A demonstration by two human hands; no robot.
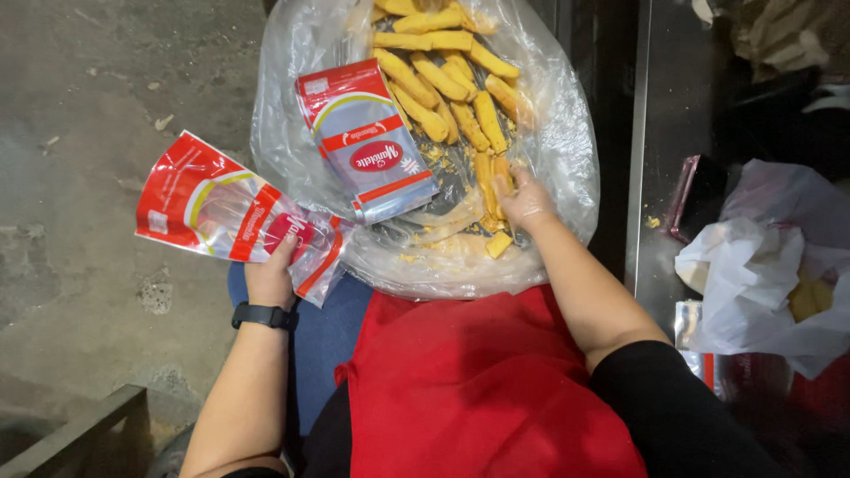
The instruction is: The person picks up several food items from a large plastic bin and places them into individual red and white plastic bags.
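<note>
L hand point(270, 276): you grip an empty red-and-clear pouch point(232, 212), left of the big clear bag point(567, 133).
R hand point(524, 199): in that bag, closed on yellow sticks point(492, 181); long way points away from you.
Nearer: R hand.

A steel table point(660, 133) ran along the right side, dark and shiny. On it, beside the crumpled white plastic bag point(753, 274), lay a small dark reddish packet point(686, 195), just left of the bag's upper edge. A few yellow crumbs point(652, 222) sat on the bare metal left of that bag. Below the bag, a red-and-silver wrapper point(695, 341) lay flat, partly under it. Behind the bag, more crumpled wrapping point(779, 40) rested at the table's far end.
</note>
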